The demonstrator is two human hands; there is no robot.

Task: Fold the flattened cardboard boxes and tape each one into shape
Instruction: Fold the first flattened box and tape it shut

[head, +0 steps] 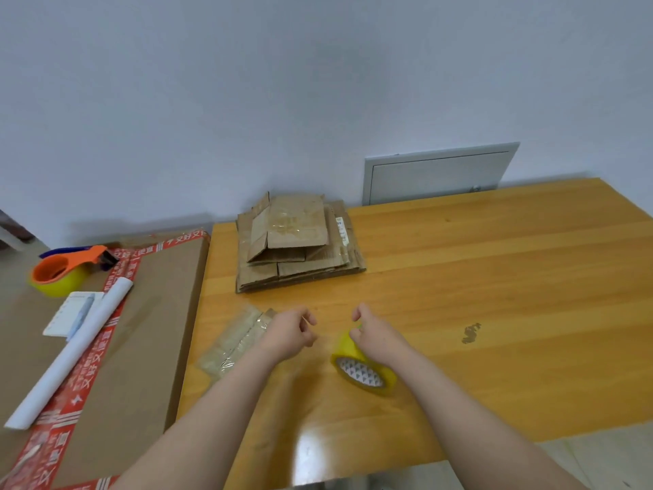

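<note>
The work surface is an orange-brown wooden table [494, 277] set against a plain pale wall [318, 83], with a grey metal access panel [438, 173] in the wall behind its far edge.

1. Stock. The stack of flattened brown cardboard boxes [300, 249] lies at the far left corner of the table, well apart from my hands. No box is erected or drawn forward, so I judge folding not yet begun. Its position keeps the near area free as a working zone.

2. Tape. My right hand [376, 339] grips the yellow-tinted transparent tape roll [360, 367] from above, fingers curled over its rim. The roll stands tilted on the table just in front of me, which steadies it while the end is drawn off.

3. Free end. My left hand [293, 334] is just beside the roll, fingers curled, thumb against forefinger. This posture suits pinching the tape end, but whether a strip lies between them I cannot tell, as the film is clear.

4. Other items. A crumpled clear plastic wrapper [233, 343] lies under my left wrist. To the left, a large brown carton sealed with red printed tape [148, 330] serves as a side shelf carrying an orange tape dispenser [67, 267], a white notepad [67, 313] and a white rolled paper tube [70, 355], all out of the working zone
</note>
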